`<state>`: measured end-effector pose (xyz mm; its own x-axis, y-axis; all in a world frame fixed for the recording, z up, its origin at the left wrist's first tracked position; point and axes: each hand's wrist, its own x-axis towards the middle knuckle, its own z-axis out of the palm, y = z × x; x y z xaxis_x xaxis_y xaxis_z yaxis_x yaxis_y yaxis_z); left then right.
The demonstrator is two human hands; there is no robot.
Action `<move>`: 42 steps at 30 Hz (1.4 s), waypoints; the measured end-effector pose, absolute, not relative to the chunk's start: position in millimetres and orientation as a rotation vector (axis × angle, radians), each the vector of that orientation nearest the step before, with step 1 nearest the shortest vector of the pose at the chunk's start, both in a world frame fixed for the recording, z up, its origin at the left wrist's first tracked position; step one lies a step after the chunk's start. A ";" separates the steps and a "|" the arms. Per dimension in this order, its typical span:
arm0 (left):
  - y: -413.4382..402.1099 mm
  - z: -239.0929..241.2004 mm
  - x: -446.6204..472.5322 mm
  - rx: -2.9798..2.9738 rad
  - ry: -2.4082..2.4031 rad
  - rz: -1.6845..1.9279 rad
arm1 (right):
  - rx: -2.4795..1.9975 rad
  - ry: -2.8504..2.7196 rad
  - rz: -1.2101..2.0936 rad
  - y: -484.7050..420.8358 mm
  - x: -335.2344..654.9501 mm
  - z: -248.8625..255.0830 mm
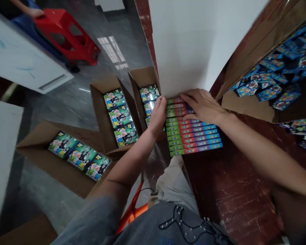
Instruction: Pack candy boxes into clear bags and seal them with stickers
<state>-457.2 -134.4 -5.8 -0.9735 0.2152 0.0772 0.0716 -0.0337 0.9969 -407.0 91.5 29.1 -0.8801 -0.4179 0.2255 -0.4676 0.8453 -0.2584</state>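
Note:
Rows of thin, colourful small boxes [193,136] in green, red, purple and blue lie close together on the dark red table. My right hand [204,106] is laid over the far rows, its fingers spread and touching the boxes. Along the left ends of the rows my left hand [157,115] rests with stretched fingers held upright against them; part of it is hidden. A white panel [186,51] stands directly behind the boxes.
Cartons with green printed boxes [121,115] stand left on the floor; another carton [63,173] lies nearer. A large carton [255,110] at right holds blue packets [270,81]. The dark red tabletop [234,183] extends below. At upper left, another person's hand [35,13] touches a red stool [66,34].

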 end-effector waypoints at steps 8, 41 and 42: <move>-132.8 -9.4 -474.5 0.287 2.071 2.134 | 0.014 -3.086 0.675 62.6 -362.7 22.3; -142.0 59.5 -284.9 1.477 2.845 -0.091 | 0.457 -2.766 0.638 121.1 -222.7 -12.4; -142.6 53.7 -282.0 1.446 2.853 -0.058 | 0.436 -2.779 0.644 118.5 -221.0 -15.2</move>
<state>-282.0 -142.6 53.7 -0.5901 0.8066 0.0345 0.8045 0.5911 -0.0579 -221.0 118.5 -15.2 -0.9225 -0.2300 0.3098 -0.3429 0.8570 -0.3846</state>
